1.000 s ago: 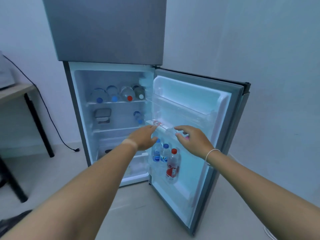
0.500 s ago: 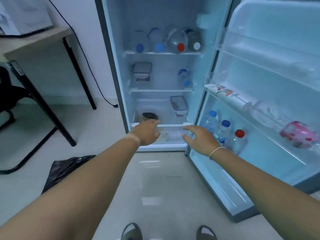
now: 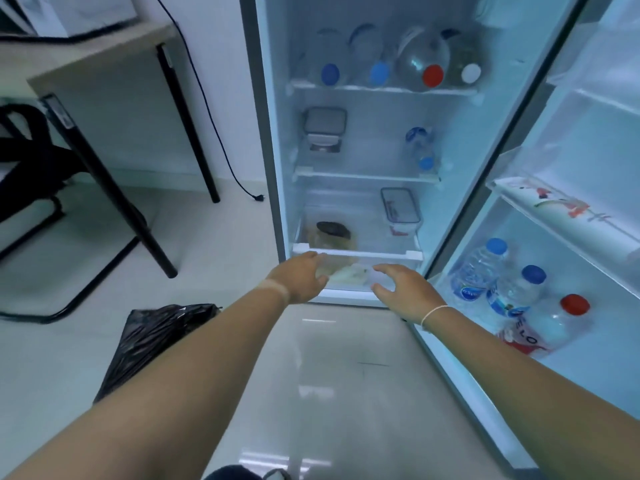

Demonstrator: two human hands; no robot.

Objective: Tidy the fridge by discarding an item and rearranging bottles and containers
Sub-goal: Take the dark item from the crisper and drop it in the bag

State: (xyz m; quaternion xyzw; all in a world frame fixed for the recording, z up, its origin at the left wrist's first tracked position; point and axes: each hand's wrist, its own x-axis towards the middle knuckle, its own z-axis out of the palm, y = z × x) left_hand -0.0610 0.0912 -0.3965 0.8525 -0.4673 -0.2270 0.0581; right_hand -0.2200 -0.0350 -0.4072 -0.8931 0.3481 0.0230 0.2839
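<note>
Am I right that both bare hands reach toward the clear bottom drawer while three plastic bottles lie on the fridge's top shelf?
Not quite. The head view shows four plastic bottles on the top shelf, caps facing out: two blue, one red, one white. The rest holds: the left hand and right hand both reach toward the clear bottom drawer.

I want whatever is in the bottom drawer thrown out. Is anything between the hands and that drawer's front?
Nothing visible. The left hand and right hand are both open at the clear bottom drawer, with no object in front of it. The black bag lies on the floor to the left, off the path.
</note>
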